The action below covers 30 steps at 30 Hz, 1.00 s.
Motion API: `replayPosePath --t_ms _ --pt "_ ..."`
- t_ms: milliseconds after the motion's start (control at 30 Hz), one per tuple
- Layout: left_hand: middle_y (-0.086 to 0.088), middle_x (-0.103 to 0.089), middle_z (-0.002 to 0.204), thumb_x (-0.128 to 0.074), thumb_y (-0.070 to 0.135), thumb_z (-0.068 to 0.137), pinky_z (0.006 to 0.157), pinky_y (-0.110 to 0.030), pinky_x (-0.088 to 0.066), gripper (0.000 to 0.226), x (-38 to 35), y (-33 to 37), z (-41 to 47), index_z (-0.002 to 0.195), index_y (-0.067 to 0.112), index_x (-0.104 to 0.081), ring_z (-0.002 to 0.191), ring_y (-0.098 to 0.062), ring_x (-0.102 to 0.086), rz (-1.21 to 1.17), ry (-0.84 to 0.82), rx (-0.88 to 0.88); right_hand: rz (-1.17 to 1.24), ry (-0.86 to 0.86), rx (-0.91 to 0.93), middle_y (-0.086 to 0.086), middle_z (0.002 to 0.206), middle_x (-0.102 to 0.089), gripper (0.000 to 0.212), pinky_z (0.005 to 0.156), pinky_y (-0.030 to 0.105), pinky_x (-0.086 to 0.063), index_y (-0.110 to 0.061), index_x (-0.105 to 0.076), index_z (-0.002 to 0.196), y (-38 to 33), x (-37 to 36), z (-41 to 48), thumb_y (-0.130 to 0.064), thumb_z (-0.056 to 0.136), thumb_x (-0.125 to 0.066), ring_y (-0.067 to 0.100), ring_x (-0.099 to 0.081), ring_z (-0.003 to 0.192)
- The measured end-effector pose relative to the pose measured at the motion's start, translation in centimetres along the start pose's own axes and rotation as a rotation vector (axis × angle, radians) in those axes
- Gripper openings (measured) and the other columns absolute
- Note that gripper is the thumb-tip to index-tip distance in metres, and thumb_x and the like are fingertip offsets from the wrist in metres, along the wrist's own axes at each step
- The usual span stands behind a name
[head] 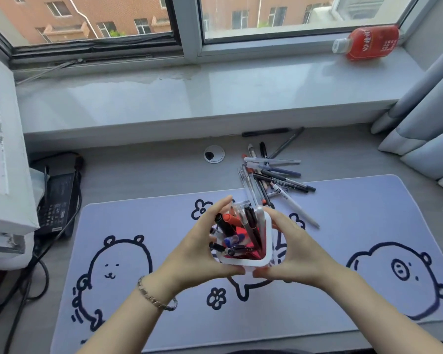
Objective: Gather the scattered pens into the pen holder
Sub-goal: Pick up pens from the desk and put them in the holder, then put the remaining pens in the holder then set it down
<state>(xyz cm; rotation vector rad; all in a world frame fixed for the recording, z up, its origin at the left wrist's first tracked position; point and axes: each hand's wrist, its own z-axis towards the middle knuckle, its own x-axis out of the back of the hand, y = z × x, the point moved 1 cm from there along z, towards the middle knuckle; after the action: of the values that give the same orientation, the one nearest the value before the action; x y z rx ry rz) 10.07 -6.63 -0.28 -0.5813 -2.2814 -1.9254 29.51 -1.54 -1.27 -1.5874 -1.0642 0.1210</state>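
Note:
A white-rimmed pen holder (267,241) with a red inside stands at the middle of the desk mat, with several pens (230,227) upright in it. My left hand (202,251) wraps its left side and my right hand (294,251) wraps its right side, thumbs meeting at the near rim. Behind it, a heap of scattered pens (274,175) lies at the mat's far edge and on the bare desk. One white pen (296,208) lies on the mat, just right of my right fingers. Two dark pens (266,132) lie near the sill.
A pale mat with bear drawings (128,277) covers the desk. A cable hole (214,154) sits behind it. A black power brick with cables (59,198) lies at left. A red bottle (368,43) lies on the windowsill; curtains (425,129) hang at right.

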Motion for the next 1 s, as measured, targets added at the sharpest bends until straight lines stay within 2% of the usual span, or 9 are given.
replayPosePath --t_ms 133,233,333,400,533,633,800,900,1000 --pt "0.013 -0.049 0.123 -0.085 0.001 0.058 0.076 -0.013 -0.052 0.1 -0.2 -1.0 -0.1 0.126 0.051 -0.03 0.095 0.0 -0.064 -0.052 0.205 0.041 -0.346 -0.202 -0.119 -0.011 0.151 -0.014 0.108 0.11 0.023 -0.027 -0.031 -0.005 0.147 0.3 1.1 3.3 -0.016 0.069 -0.078 0.007 -0.013 0.14" --pt "0.014 -0.051 0.119 -0.082 0.0 0.06 0.072 -0.013 -0.054 0.099 0.5 -1.8 -0.1 0.124 0.055 -0.03 0.085 -0.001 -0.066 -0.039 0.311 0.095 -0.49 -0.027 -0.182 0.009 0.139 -0.035 0.071 0.104 0.031 -0.033 -0.015 -0.027 0.144 0.7 2.2 7.6 -0.004 0.082 -0.059 0.024 -0.029 0.133" --pt "0.016 -0.049 0.117 -0.082 -0.001 0.06 0.065 -0.012 -0.053 0.1 1.1 -2.2 0.0 0.118 0.061 -0.029 0.081 0.001 -0.064 -0.048 0.335 0.113 -0.533 0.184 -0.242 0.018 0.125 -0.051 0.04 0.095 0.037 -0.04 -0.005 -0.047 0.128 0.7 1.7 11.9 -0.015 0.09 -0.051 0.033 -0.047 0.119" --pt "0.011 -0.05 0.119 -0.081 -0.002 0.059 0.063 -0.013 -0.052 0.101 1.3 -2.7 0.3 0.117 0.062 -0.03 0.083 -0.003 -0.064 -0.071 0.339 0.129 -0.656 0.177 -0.294 0.02 0.124 -0.052 0.032 0.09 0.04 -0.045 -0.001 -0.049 0.122 0.3 0.7 14.2 -0.015 0.093 -0.048 0.036 -0.051 0.115" --pt "0.008 -0.048 0.127 -0.085 0.007 0.058 0.085 -0.032 -0.056 0.101 1.2 -3.5 0.7 0.12 0.063 -0.03 0.105 -0.02 -0.06 -0.053 0.319 0.164 -0.891 0.101 -0.373 0.02 0.124 -0.055 0.032 0.088 0.04 -0.049 0.001 -0.053 0.119 -0.4 -1.0 16.3 0.004 0.088 -0.045 0.035 -0.054 0.115" --pt "0.01 -0.047 0.129 -0.084 0.007 0.06 0.088 -0.034 -0.055 0.101 1.2 -3.8 0.5 0.123 0.061 -0.028 0.106 -0.021 -0.059 -0.037 0.291 0.183 -0.952 0.069 -0.334 0.019 0.12 -0.059 0.034 0.084 0.037 -0.049 0.001 -0.056 0.116 -0.5 -1.2 16.8 0.009 0.086 -0.044 0.035 -0.057 0.111" --pt "0.008 -0.048 0.128 -0.083 0.01 0.062 0.089 -0.032 -0.053 0.102 1.3 -4.0 0.4 0.119 0.068 -0.023 0.103 -0.017 -0.061 -0.006 0.276 0.189 -0.633 0.22 -0.251 0.019 0.105 -0.062 0.022 0.07 0.036 -0.044 0.001 -0.056 0.106 -0.4 1.3 15.0 -0.004 0.09 -0.041 0.034 -0.06 0.093" --pt "0.013 -0.046 0.125 -0.084 0.012 0.062 0.087 -0.027 -0.052 0.102 1.4 -4.0 0.4 0.117 0.071 -0.021 0.098 -0.012 -0.061 0.017 0.266 0.197 -0.133 0.496 0.064 0.002 0.077 -0.054 0.01 0.059 0.023 -0.036 -0.013 -0.052 0.093 -3.0 3.5 11.3 -0.01 0.092 -0.043 0.008 -0.05 0.064" --pt "0.014 -0.043 0.128 -0.084 0.012 0.062 0.089 -0.028 -0.051 0.102 1.5 -3.9 0.5 0.12 0.067 -0.022 0.103 -0.013 -0.059 0.019 0.26 0.2 0.212 0.62 0.362 -0.007 0.077 -0.052 0.012 0.057 0.01 -0.041 -0.024 -0.049 0.089 -6.3 3.4 7.3 -0.014 0.091 -0.044 0.001 -0.05 0.063"
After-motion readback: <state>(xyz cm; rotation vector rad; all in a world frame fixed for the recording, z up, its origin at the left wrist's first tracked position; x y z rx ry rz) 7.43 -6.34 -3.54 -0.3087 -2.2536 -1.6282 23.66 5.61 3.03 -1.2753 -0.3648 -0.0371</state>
